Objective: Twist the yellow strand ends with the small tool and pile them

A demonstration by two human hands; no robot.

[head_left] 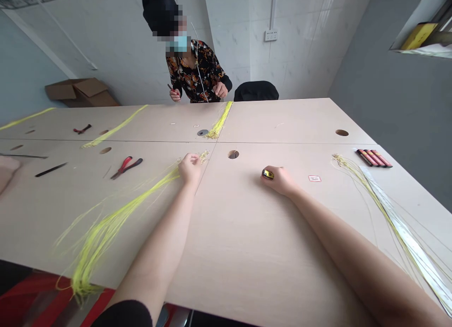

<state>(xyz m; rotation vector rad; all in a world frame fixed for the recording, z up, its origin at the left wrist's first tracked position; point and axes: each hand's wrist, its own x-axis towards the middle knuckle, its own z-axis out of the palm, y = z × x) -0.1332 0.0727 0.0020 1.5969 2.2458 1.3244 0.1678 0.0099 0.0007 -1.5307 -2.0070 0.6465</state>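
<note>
My left hand [189, 168] rests on the table with its fingers curled round the far end of a long bundle of thin yellow wires [116, 216], close to the wires' gold-coloured tips [204, 155]. The bundle fans out toward the near left table edge. My right hand [281, 180] lies closed on a small yellow and black object [267, 174], perhaps a tape measure, right of a round hole [233, 154] in the tabletop.
Red-handled pliers [126, 167] lie left of my left hand. More yellow wire bundles lie at the far side [219, 122], the left [113, 128] and the right [388, 214]. Dark red sticks [373, 158] sit at far right. A person [196, 70] works across the table.
</note>
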